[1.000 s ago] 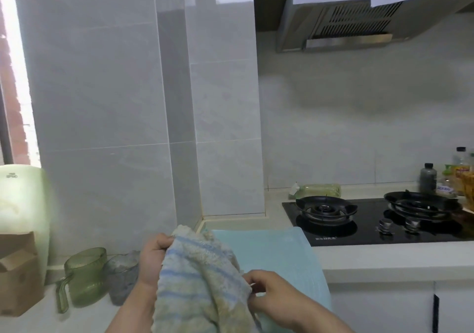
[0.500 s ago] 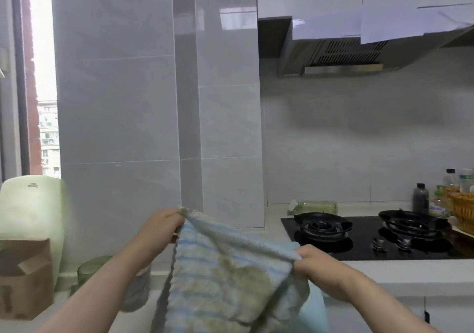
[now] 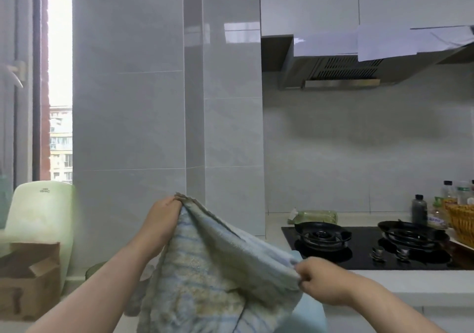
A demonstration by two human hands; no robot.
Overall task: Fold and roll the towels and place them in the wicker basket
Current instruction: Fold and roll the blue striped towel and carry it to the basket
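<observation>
Both hands have drawn slightly farther apart: left hand (image 3: 164, 217) higher at centre, right hand (image 3: 323, 281) lower right. Each pinches an edge of the striped towel (image 3: 218, 268), stretched between them. The wicker basket (image 3: 461, 225) sits at the right edge.

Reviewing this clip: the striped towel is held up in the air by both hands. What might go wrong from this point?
1. The left hand and right hand each pinch only an edge of the striped towel; if either grip slips, it would likely drop in a heap.
2. The towel hangs bunched and uneven, so the fold may come out crooked.
3. The wicker basket sits beyond the gas stove; a loose roll carried across could snag on the burners.
</observation>
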